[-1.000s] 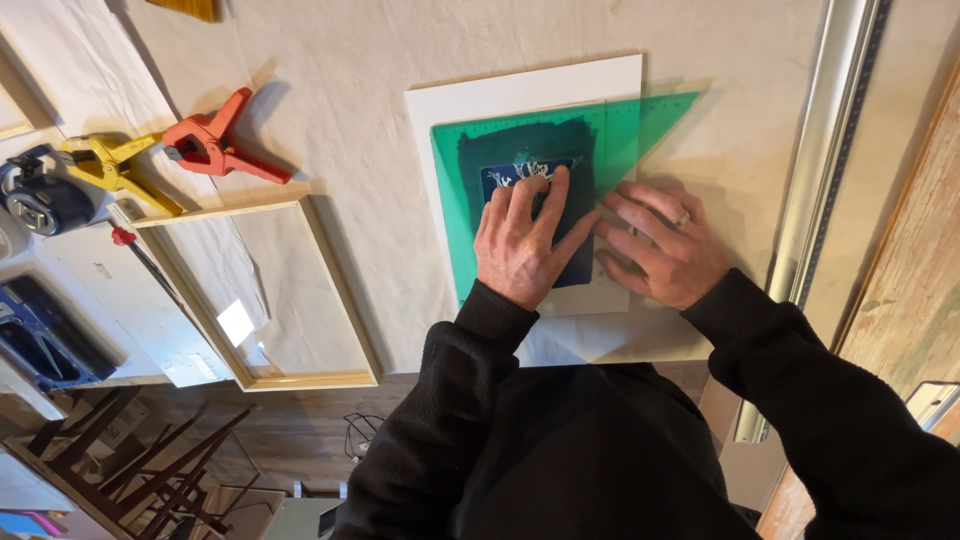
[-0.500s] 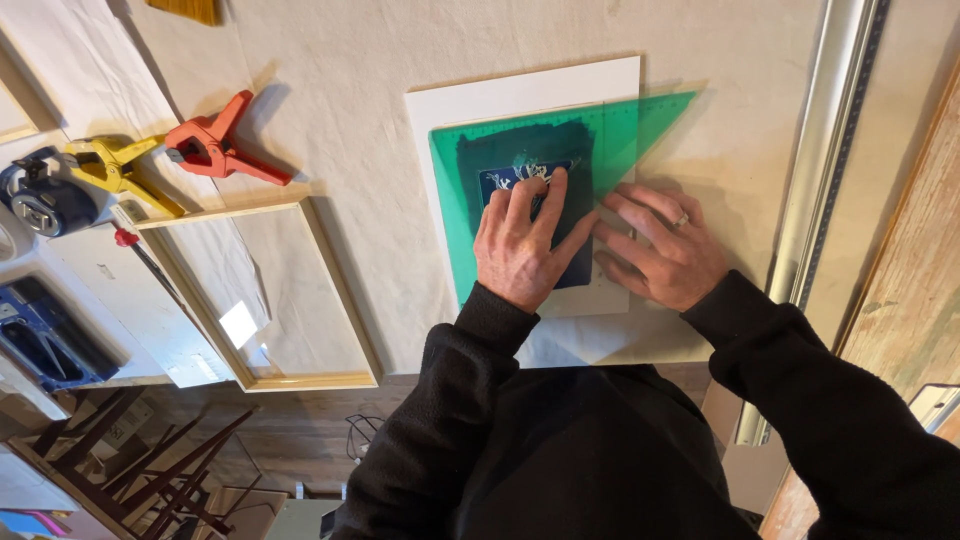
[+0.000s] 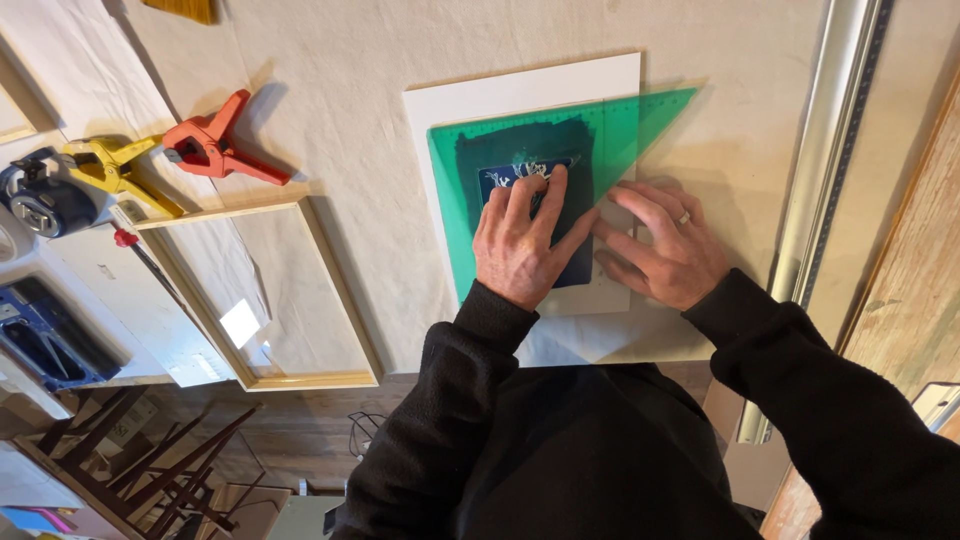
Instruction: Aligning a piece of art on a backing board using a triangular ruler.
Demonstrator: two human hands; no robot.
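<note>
A green see-through set square (image 3: 620, 130) lies over a white board (image 3: 520, 92) on the cloth-covered table. Under the set square is a dark blue print (image 3: 530, 165) with a pale plant shape. My left hand (image 3: 522, 240) lies flat on the set square over the print, fingers spread. My right hand (image 3: 660, 245), with a ring on one finger, rests beside it at the set square's right edge, fingertips on the white board. Neither hand grips anything.
A light wooden frame (image 3: 300, 380) lies to the left near the table edge. Beyond it are a red clamp (image 3: 215, 148), a yellow clamp (image 3: 115, 165) and a tape measure (image 3: 40, 200). A long metal ruler (image 3: 835, 160) runs down the right side.
Both hands stay pressed on the set square in nearly the same place. Nothing else has moved.
</note>
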